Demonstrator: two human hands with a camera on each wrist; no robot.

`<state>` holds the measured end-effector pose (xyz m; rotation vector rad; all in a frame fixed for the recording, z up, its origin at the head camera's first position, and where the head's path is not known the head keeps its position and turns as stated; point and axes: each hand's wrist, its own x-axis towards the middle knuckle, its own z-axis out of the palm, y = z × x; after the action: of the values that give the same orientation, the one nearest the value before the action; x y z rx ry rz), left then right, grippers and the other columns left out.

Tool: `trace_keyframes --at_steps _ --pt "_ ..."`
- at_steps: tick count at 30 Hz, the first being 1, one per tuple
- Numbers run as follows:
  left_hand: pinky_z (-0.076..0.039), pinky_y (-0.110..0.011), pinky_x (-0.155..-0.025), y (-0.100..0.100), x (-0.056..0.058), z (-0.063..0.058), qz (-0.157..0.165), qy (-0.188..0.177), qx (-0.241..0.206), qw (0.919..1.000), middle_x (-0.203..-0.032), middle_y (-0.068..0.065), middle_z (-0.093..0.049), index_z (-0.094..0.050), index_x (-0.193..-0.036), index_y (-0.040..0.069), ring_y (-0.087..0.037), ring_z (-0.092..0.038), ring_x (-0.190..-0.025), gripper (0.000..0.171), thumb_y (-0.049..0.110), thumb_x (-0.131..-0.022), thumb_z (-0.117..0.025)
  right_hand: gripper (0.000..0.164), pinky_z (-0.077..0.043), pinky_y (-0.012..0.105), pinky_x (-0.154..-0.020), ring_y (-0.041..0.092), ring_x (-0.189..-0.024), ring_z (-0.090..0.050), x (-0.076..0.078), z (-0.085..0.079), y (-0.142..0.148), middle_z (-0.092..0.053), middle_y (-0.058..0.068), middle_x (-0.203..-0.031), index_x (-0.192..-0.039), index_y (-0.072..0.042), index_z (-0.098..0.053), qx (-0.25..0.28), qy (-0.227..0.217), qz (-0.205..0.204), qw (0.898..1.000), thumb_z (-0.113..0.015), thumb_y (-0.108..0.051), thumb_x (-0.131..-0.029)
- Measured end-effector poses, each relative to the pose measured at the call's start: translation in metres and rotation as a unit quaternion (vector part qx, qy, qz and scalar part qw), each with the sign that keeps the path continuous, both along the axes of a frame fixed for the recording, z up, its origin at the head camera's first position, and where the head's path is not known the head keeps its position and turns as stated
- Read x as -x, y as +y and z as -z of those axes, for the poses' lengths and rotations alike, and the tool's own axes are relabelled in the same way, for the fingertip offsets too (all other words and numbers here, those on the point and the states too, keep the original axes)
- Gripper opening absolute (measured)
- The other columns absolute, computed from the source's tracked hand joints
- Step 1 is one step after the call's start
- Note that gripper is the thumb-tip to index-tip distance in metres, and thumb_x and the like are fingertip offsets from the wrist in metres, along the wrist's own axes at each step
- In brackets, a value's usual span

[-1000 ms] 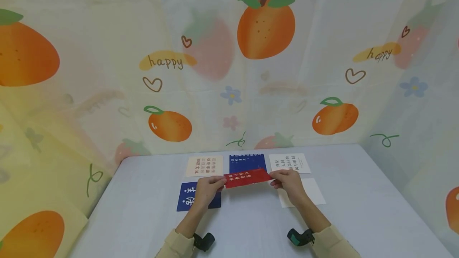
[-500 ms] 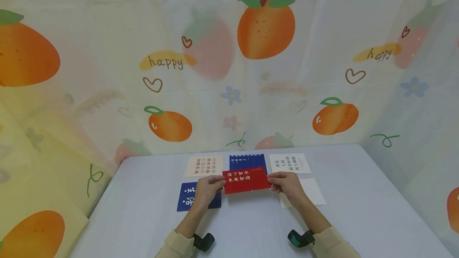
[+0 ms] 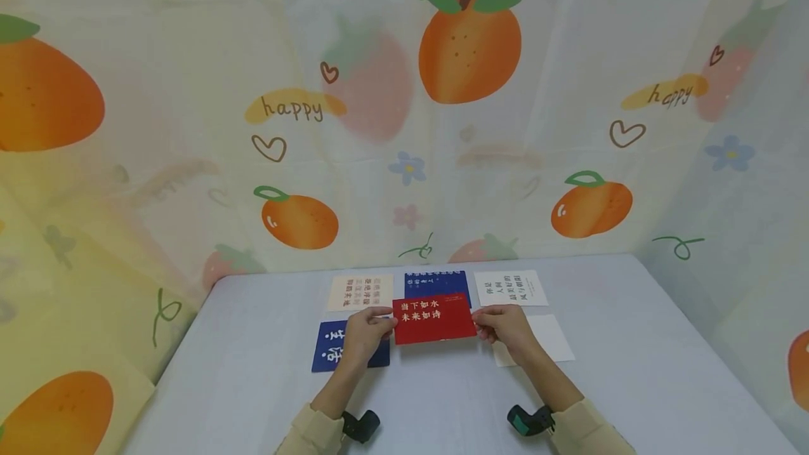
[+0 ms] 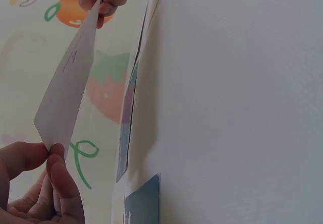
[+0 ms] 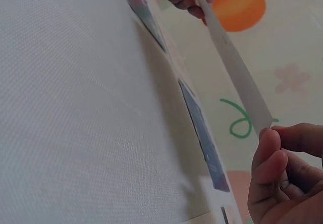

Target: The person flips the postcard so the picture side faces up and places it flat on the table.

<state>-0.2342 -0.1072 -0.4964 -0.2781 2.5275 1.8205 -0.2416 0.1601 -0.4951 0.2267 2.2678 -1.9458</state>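
Note:
A red card (image 3: 436, 328) with lines of white characters is held up above the table, its printed face toward the head camera. The left hand (image 3: 366, 334) pinches its left edge between thumb and fingers. At the right edge, the right hand (image 3: 508, 325) pinches it the same way. Both wrist views show the card's pale back, as a white sheet (image 4: 70, 82) in the left one and a narrow strip (image 5: 239, 70) in the right one. Under the left hand lies a blue card (image 3: 329, 350) with large white characters, partly covered. A blank white card (image 3: 556, 339) lies beneath the right hand.
Along the back of the white table (image 3: 442, 406) lie a cream card (image 3: 360, 292), a dark blue card (image 3: 436, 283) partly behind the red one, and a white card (image 3: 508, 288) with dark writing. A fruit-patterned cloth (image 3: 493, 195) hangs behind the table.
The red card has tilted from lying nearly flat to facing the head camera, so its writing reads plainly. Both hands keep their hold, with only slight movement.

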Motion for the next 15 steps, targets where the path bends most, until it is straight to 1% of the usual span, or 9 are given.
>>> trace_keyframes --at_steps 9,15 --pt "-0.058 -0.028 -0.073 0.0004 0.0004 0.0026 0.009 -0.004 0.002 1.0 -0.088 -0.01 -0.075 -0.069 -0.115 0.001 -0.014 -0.065 -0.074 0.031 0.016 -0.088 -0.069 0.018 -0.045 0.02 -0.05 0.013 -0.055 -0.055 0.0008 0.0017 0.0017 -0.065 0.004 -0.068 -0.098 0.009 -0.07 -0.012 0.002 -0.002 1.0 -0.061 -0.005 -0.091" --pt "-0.057 -0.028 -0.073 0.0011 -0.0001 0.0034 0.009 -0.007 -0.002 0.9999 -0.088 -0.009 -0.074 -0.069 -0.115 0.002 -0.013 -0.064 -0.074 0.03 0.016 -0.088 -0.069 0.018 -0.043 0.02 -0.049 0.014 -0.054 -0.053 0.0036 0.0001 0.0023 -0.065 0.004 -0.068 -0.098 0.008 -0.071 -0.031 0.0 -0.006 1.0 -0.061 -0.005 -0.09"
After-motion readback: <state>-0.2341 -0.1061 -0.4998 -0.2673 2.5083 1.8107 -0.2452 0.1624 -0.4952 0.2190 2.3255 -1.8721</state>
